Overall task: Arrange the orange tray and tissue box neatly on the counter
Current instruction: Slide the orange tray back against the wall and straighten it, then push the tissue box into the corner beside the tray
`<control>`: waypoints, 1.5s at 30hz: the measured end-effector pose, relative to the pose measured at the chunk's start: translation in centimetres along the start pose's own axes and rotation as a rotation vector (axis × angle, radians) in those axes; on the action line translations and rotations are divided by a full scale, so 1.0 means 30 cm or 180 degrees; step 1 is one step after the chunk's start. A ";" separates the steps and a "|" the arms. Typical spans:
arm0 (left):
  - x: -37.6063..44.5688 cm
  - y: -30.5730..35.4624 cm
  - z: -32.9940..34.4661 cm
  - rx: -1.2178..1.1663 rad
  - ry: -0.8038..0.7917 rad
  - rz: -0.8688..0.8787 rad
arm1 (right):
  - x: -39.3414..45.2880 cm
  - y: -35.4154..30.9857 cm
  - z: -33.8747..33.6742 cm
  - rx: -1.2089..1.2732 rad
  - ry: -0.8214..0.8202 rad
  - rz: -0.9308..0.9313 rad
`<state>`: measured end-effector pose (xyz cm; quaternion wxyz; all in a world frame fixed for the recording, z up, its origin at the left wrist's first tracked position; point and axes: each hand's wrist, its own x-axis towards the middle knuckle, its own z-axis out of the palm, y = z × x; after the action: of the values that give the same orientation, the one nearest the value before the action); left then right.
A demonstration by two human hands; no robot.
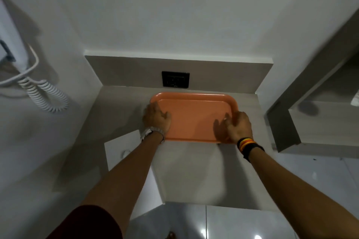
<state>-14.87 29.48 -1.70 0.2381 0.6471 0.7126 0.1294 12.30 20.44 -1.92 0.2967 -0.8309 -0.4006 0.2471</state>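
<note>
The orange tray (194, 120) lies flat on the pale wood-grain counter (186, 167), close to the back wall. My left hand (156, 119) grips the tray's left rim, with a metal watch on that wrist. At the tray's right front corner my right hand (236, 128) holds the rim; it is blurred, and striped bands circle the wrist. A white box-like thing with an oval mark (124, 151), possibly the tissue box, sits at the counter's left, partly hidden by my left forearm.
A black wall socket (175, 79) sits in the backsplash just behind the tray. A white wall-mounted unit with a coiled cord (44, 93) hangs on the left wall. A grey shelf unit (287, 122) stands to the right. Glossy floor tiles (233, 225) show below the counter's front edge.
</note>
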 end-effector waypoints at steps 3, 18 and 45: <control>-0.140 -0.022 0.079 0.0625 -0.0195 0.0601 | -0.135 0.044 0.031 -0.0960 -0.0102 -0.1041; -0.484 -0.066 0.197 0.1363 -0.0839 0.0676 | -0.399 0.232 0.080 -0.1779 -0.0846 -0.1806; -0.472 -0.301 -0.133 0.0364 -0.0117 0.0111 | -0.440 -0.128 0.194 -0.1119 -0.1339 -0.2520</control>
<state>-23.96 14.88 -0.29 0.2114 0.6742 0.7030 0.0807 -0.81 13.35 -1.06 0.1356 -0.5841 -0.7732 0.2064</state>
